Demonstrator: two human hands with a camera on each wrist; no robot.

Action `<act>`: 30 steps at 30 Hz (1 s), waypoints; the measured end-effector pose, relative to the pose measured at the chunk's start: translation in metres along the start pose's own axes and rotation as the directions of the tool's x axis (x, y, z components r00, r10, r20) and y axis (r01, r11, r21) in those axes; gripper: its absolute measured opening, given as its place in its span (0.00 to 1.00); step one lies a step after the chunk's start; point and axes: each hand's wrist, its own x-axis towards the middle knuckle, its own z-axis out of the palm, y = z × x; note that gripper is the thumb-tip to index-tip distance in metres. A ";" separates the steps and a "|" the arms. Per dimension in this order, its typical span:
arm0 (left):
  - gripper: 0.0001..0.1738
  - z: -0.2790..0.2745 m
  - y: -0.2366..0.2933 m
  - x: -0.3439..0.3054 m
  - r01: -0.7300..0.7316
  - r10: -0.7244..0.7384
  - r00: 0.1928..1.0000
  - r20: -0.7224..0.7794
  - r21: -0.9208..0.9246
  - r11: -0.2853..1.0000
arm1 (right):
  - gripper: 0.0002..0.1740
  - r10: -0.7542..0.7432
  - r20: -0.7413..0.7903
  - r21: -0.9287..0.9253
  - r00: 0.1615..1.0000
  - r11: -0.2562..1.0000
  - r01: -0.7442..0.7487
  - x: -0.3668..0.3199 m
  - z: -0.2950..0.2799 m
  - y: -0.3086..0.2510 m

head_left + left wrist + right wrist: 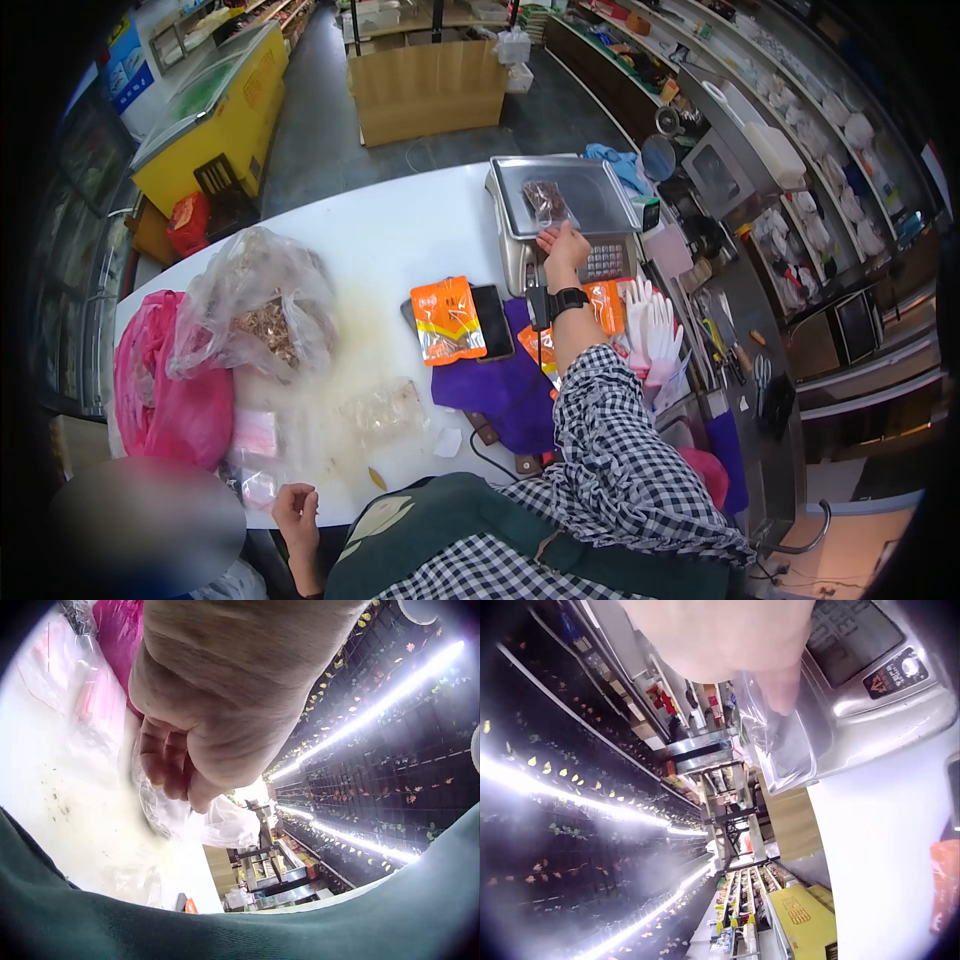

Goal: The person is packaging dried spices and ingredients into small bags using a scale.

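Note:
On the steel pan of a weighing scale (pixel 600 195) lies a small clear plastic bag (pixel 543 200) with dark brown contents. My right hand (pixel 565 246) pinches the near edge of this bag, just above the scale's keypad. In the right wrist view, the clear film (pixel 784 761) shows under the fingertips, beside the scale's display. My left hand (pixel 297 512) hangs at the front edge of the white table (pixel 400 230), fingers loosely curled around nothing. Nearest to it are flat clear packets (pixel 257 435) with pink parts.
A large clear bag (pixel 255 300) of brown dried pieces and a pink bag (pixel 165 380) stand on the left. Orange pouches (pixel 447 320) lie over a dark device and purple cloth (pixel 490 385). White gloves (pixel 655 335) lie right of my forearm. Clear packaging (pixel 385 410) is mid-table.

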 end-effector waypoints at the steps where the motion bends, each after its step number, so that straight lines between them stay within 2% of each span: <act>1: 0.04 0.001 0.000 -0.001 0.013 -0.013 1.000 0.013 0.007 1.000 | 0.14 -0.047 0.015 -0.039 0.999 0.998 0.048 -0.009 -0.007 -0.004; 3: 0.04 0.004 -0.002 -0.002 0.006 -0.006 1.000 0.021 0.023 1.000 | 0.15 -0.060 0.033 -0.109 0.998 0.992 0.063 -0.015 -0.037 0.005; 5: 0.04 0.008 -0.004 -0.003 0.031 -0.031 0.999 0.040 0.004 1.000 | 0.14 -0.008 0.202 -0.146 0.979 0.989 0.038 -0.028 -0.068 0.016; 6: 0.04 0.010 -0.004 -0.003 0.046 -0.045 0.998 0.047 -0.018 0.999 | 0.13 0.061 0.212 -0.099 0.975 0.994 -0.041 -0.038 -0.082 0.024; 7: 0.04 0.012 -0.004 -0.003 0.052 -0.051 0.997 0.056 -0.013 0.999 | 0.13 0.065 0.202 -0.103 0.977 0.994 -0.045 -0.048 -0.096 0.031; 9: 0.04 0.016 -0.001 0.000 0.058 -0.057 0.995 0.080 -0.003 0.998 | 0.13 0.174 0.235 -0.174 0.956 0.976 -0.134 -0.075 -0.117 0.038; 11: 0.04 0.019 0.002 0.004 0.052 -0.053 0.994 0.091 0.011 0.999 | 0.13 0.214 0.232 -0.180 0.949 0.968 -0.175 -0.099 -0.128 0.042; 16: 0.04 0.021 0.012 0.012 0.007 -0.013 0.995 0.099 0.060 0.998 | 0.13 0.299 0.272 -0.211 0.915 0.946 -0.246 -0.115 -0.122 0.043; 18: 0.04 0.020 0.014 0.012 0.018 -0.025 0.994 0.109 0.060 0.998 | 0.12 0.203 0.336 -0.159 0.920 0.975 -0.157 -0.104 -0.111 0.039; 19: 0.04 0.019 0.014 0.012 0.016 -0.023 0.994 0.106 0.059 0.998 | 0.12 0.202 0.339 -0.158 0.919 0.975 -0.156 -0.097 -0.104 0.036; 22: 0.04 0.017 0.011 0.008 0.021 -0.027 0.995 0.099 0.064 0.998 | 0.11 0.096 0.289 -0.048 0.952 0.995 -0.086 -0.072 -0.085 0.022; 26: 0.04 0.018 0.007 0.003 0.056 -0.058 0.996 0.063 0.036 0.998 | 0.11 0.112 0.287 -0.069 0.951 0.993 -0.096 -0.061 -0.078 0.026; 30: 0.04 0.017 -0.003 -0.002 0.047 -0.049 0.997 0.062 0.035 0.998 | 0.12 0.192 0.305 -0.095 0.933 0.981 -0.170 -0.064 -0.077 0.040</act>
